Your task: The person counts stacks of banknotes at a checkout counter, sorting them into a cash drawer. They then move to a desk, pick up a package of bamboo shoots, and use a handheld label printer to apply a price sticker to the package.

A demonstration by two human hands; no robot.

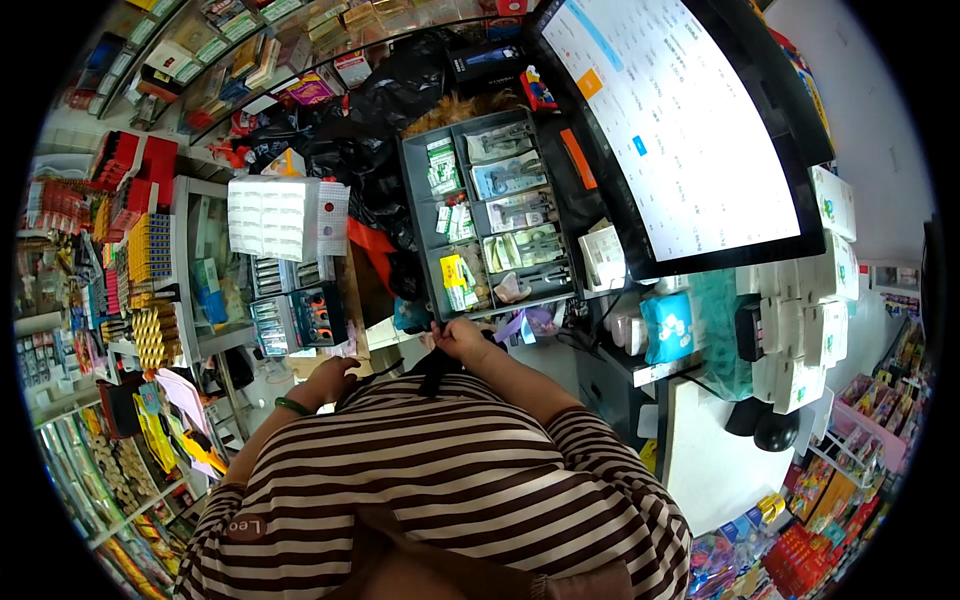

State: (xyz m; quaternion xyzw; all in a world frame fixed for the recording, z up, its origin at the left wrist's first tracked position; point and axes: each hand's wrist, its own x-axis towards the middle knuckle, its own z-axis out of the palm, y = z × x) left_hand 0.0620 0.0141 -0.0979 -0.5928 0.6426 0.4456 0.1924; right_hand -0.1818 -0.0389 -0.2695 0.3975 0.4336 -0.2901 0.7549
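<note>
A grey cash drawer [491,304] lies pulled out before me. Banknotes [510,176] sit under clips in its right-hand slots; small green-and-white packs [442,165], coins [474,262] and a yellow-and-green pack [454,281] fill the left ones. My right hand [459,339] is at the drawer's front edge with its fingers curled; whether it grips the edge is hidden. My left hand [328,382], below a green bangle [292,406], is low at my left, near a black strap [382,371]. Its grip on the strap cannot be made out.
A large monitor [690,127] stands right of the drawer. Black plastic bags [390,82] lie behind and left of it. A stack of white packs [266,214] sits above small boxes [319,315] on the left. White boxes [795,330] are piled at right, beside a blue pack [666,326].
</note>
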